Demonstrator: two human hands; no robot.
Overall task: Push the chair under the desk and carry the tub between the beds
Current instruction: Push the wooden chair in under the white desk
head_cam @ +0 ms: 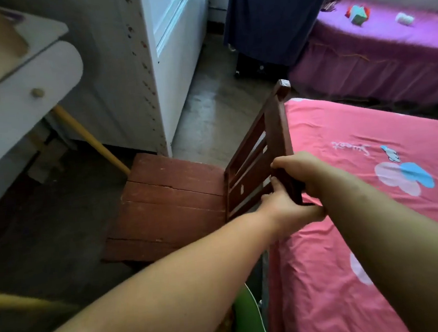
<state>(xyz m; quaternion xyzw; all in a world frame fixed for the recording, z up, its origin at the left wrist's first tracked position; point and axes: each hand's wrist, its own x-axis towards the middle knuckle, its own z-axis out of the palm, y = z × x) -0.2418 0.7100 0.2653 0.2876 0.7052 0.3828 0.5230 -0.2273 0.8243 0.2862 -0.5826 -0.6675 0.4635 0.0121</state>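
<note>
A dark red wooden chair (168,204) stands on the floor with its slatted back against the pink bed. My left hand (285,207) grips the near end of the chair's top rail from below. My right hand (300,169) wraps the same rail from above. The white desk (14,112) with a drawer knob and yellow legs stands at the upper left, its near leg touching the seat's far corner. A green tub (248,319) shows partly at the bottom, beneath my left forearm and beside the pink bed.
A pink bed (361,206) fills the right side. A purple bed (388,53) with small toys stands behind it, a dark gap between them. A white cabinet (173,50) rises behind the chair. Dark blue cloth (265,16) hangs at the back.
</note>
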